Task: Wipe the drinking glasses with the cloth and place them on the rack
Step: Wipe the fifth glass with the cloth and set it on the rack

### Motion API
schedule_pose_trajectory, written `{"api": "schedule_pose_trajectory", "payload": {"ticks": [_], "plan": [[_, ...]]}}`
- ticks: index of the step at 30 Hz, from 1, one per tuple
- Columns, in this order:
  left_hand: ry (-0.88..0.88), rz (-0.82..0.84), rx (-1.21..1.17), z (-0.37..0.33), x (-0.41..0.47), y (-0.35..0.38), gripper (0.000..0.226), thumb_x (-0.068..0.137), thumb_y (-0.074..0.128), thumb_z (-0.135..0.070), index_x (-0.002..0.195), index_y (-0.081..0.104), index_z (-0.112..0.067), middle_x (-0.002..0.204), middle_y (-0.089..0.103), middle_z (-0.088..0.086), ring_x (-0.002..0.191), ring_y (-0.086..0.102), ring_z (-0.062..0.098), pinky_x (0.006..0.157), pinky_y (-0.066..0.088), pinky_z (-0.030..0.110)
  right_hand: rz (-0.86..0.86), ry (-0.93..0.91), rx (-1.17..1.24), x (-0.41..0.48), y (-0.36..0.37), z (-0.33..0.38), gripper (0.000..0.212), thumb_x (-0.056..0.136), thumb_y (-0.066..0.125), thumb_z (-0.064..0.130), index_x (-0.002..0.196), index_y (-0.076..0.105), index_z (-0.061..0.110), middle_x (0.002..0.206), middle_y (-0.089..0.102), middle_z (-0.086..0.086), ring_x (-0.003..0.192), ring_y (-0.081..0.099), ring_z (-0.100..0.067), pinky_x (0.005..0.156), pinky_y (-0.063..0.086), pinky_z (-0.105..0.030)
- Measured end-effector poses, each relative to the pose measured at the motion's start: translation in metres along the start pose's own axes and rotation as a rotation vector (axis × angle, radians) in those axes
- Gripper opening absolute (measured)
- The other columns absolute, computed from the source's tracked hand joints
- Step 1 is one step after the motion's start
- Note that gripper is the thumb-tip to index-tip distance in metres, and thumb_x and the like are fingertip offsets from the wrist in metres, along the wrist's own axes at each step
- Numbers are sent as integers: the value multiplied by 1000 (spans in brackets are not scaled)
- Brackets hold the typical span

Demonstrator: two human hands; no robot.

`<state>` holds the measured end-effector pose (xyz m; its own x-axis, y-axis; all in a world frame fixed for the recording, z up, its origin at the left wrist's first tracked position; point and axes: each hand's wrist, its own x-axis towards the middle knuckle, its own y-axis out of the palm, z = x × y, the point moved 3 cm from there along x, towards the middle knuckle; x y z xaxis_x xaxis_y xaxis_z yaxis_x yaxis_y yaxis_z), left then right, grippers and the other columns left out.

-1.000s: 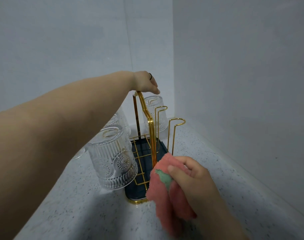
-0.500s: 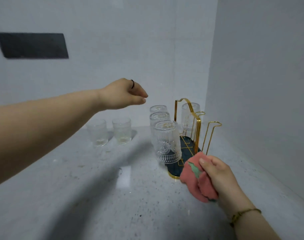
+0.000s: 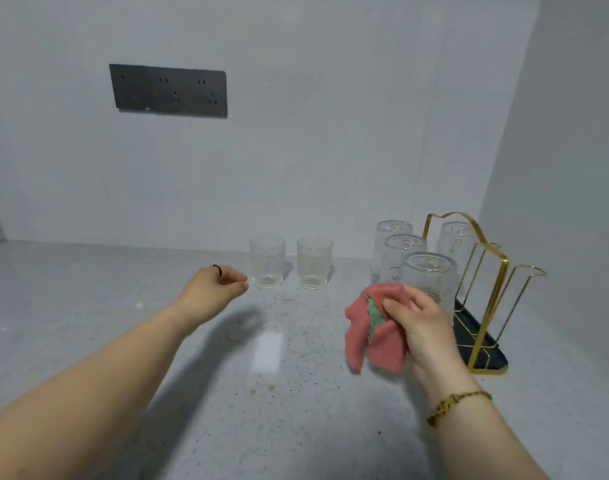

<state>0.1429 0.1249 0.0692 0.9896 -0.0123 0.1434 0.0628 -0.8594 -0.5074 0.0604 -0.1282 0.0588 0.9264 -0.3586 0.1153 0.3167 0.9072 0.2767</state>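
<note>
A: Left hand, go.
B: Left hand is at the end of an arm stretched forward over the counter. Knuckles up, fingers loosely curled, nothing in it. Fingertips are just beside the left upright glass; can't tell if they touch. Dark ring on one finger.

A: Right?
B: Right hand is closer in, wrist bent. Thumb and fingers are wrapped round a bunched pink cloth with a green patch, and the loose end hangs below the fist. Gold bracelet on the wrist.

A: Glasses?
B: The left upright glass and the right upright glass stand side by side on the counter near the back wall, mouths up, slightly apart. Four inverted glasses sit on the rack. Three are in a line on its left side, one behind the handle. The nearest is partly hidden by the right hand.

A: Rack?
B: Gold wire on a dark tray, by the right wall, just behind the right hand.

A: Background?
B: Dark socket panel on the back wall.
</note>
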Motion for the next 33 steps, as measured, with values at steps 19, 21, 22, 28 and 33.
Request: {"api": "schedule_pose_trajectory", "payload": {"ticks": [19,21,22,28,33], "plan": [[-73,-88,96,46,139,69,88,69,78,-30,137,28,-6,138,46,12,125,45,31,103,37,39,-100,7,-239,40,9,-65,17,83,56,2,76,52,17,79,62,-11,75,61,-26,70,52,-42],[-67,-85,70,44,148,78,100,61,80,-38,137,23,-7,136,46,11,126,44,32,107,32,44,-80,-3,-211,39,10,-63,15,84,54,1,77,50,14,72,61,-9,59,62,-11,52,50,-24],[-64,-97,71,43,151,81,100,62,80,-39,137,22,-8,136,47,11,127,43,32,108,30,45,-72,-5,-197,38,11,-62,15,85,53,0,77,49,13,67,59,-6,48,59,-3,42,45,-16],[-150,-174,133,46,162,89,101,71,75,-38,143,9,-11,138,45,13,132,34,34,113,16,43,-84,-48,-307,39,9,-66,16,85,55,6,77,48,17,71,59,-1,55,57,-5,37,39,-10],[-173,-223,11,54,170,93,86,70,77,-35,131,26,-3,133,50,15,127,39,36,105,31,42,-65,-60,-356,39,10,-66,17,84,56,7,75,49,20,74,59,2,65,54,-8,41,38,-6]]}}
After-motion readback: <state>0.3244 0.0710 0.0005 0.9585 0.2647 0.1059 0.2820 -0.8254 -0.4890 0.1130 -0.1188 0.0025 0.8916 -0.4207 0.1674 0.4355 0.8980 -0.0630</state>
